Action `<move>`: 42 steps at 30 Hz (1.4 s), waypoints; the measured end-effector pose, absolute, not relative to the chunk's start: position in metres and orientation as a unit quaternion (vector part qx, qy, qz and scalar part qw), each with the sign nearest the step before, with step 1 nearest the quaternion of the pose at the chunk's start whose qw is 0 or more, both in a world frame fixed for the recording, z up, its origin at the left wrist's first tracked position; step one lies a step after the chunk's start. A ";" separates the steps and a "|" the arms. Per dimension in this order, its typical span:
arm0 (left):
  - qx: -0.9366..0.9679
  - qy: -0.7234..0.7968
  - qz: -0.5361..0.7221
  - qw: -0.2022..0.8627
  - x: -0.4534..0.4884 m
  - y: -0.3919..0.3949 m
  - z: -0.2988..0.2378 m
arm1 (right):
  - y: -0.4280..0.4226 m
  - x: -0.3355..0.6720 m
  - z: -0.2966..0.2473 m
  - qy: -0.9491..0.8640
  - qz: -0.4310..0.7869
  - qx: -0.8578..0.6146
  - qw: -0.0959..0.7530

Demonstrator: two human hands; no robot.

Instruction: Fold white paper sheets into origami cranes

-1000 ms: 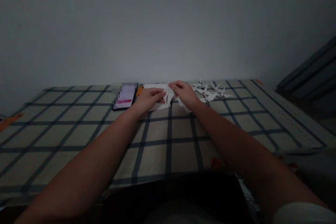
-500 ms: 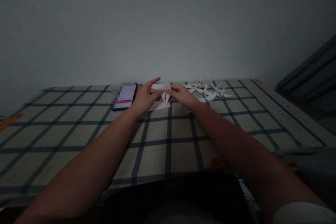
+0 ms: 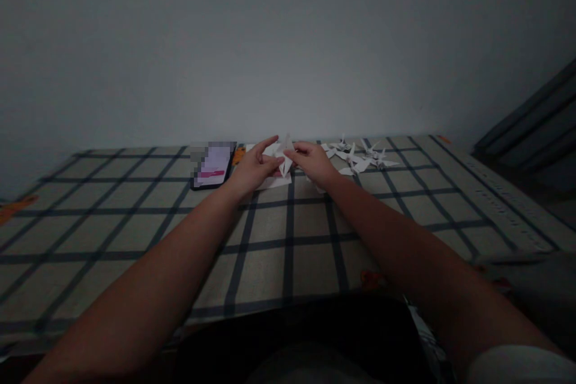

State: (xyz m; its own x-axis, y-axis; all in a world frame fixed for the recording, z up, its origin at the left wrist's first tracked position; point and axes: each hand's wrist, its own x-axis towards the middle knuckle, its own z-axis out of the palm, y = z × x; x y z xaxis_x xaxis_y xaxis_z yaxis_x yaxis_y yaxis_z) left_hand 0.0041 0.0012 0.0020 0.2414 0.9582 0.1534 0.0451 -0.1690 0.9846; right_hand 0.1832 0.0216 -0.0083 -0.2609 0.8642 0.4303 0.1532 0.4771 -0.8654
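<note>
A folded piece of white origami paper [image 3: 285,164] is held upright between my two hands, its pointed tip facing up. My left hand [image 3: 254,169] pinches its left side with the thumb in front, while the index finger sticks out past it. On the other side, my right hand [image 3: 311,161] grips the paper between thumb and fingers. Flat white paper [image 3: 275,182] lies on the cloth beneath my left hand. Several finished white paper cranes [image 3: 355,162] rest just right of my right hand. My hands partly hide the folds.
A phone [image 3: 212,167] with a lit screen lies left of my left hand. The checked cloth [image 3: 265,228] covers the surface up to the pale wall [image 3: 288,42]. Dark striped fabric [image 3: 535,126] hangs at the far right.
The fingers of both hands have shifted slightly on the folded paper. Its lower part looks more closed, and the right fingers sit a little higher.
</note>
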 end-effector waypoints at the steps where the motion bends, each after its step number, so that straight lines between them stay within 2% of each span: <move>1: 0.608 0.409 0.463 0.498 0.005 0.001 0.001 | 0.021 0.183 -0.008 -0.709 0.354 -0.363 0.489; 12: 0.606 0.410 0.445 0.517 0.009 -0.006 0.002 | 0.025 0.186 -0.008 -0.695 0.342 -0.360 0.520; 27: 0.608 0.374 0.452 0.536 0.011 -0.005 -0.004 | 0.021 0.185 -0.005 -0.731 0.222 -0.372 0.527; 42: 0.557 0.334 0.450 0.613 0.007 0.002 -0.011 | 0.025 0.185 -0.010 -0.711 0.240 -0.369 0.548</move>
